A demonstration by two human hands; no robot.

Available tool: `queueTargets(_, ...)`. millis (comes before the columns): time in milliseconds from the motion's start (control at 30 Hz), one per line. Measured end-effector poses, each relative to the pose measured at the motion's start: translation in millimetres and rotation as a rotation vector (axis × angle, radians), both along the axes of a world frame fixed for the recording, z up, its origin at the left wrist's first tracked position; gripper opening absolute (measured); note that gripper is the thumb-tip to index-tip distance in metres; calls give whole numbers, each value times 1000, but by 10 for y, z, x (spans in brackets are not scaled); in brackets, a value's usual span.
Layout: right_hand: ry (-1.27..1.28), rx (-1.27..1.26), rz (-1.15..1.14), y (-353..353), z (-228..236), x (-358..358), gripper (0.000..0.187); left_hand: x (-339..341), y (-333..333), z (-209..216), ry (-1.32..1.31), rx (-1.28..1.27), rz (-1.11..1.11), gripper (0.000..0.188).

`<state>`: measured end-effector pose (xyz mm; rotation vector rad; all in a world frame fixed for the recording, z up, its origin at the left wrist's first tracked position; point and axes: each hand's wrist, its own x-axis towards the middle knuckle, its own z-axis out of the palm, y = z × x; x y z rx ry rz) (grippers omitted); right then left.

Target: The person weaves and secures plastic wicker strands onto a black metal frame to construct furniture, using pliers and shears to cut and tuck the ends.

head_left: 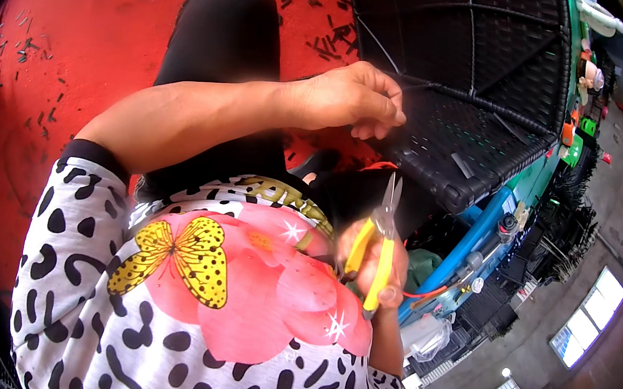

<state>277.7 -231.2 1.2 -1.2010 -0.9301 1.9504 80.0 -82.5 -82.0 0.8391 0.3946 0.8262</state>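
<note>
My left hand [352, 101] reaches across from the left with its fingers curled into a pinch. It is beside the black woven wicker furniture piece [467, 133]. Whatever those fingers hold, if anything, is too small to make out. Lower down, my right hand [371, 265] grips a pair of snips [384, 222] with yellow handles. Their slim pointed metal blades face up toward the wicker, slightly parted and apart from it. A loose dark strip [461, 165] lies on the wicker near its front edge.
Short black offcuts [337, 39] lie scattered over the red floor [111, 31]. My bent knee [227, 31] in black trousers is left of the wicker. To the right are a blue bar [441, 260], a clear plastic bag [425, 336] and dark piled goods. Windows line the far wall.
</note>
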Motion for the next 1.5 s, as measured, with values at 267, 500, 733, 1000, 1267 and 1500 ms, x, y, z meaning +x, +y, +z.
queueTargets(267,89,-61,-117,63,-92,-368,75,46,-12,58,-48,-74,-1,13)
queueTargets(500,75,-137,-273,72,-70,-538,71,53,-12,63,-38,-94,50,14)
queueTargets(733,109,-145,-317,96,-98,-615,73,81,26,81,-20,-119,52,12)
queueTargets(1000,153,-154,-385,106,-123,-646,63,161,37,36,-75,-165,56,14)
queueTargets(1267,219,-131,-476,112,-206,-700,54,178,-49,94,-28,-234,80,14)
queueTargets(1500,247,-53,-468,112,-296,-761,36,73,-164,125,-22,-338,68,15)
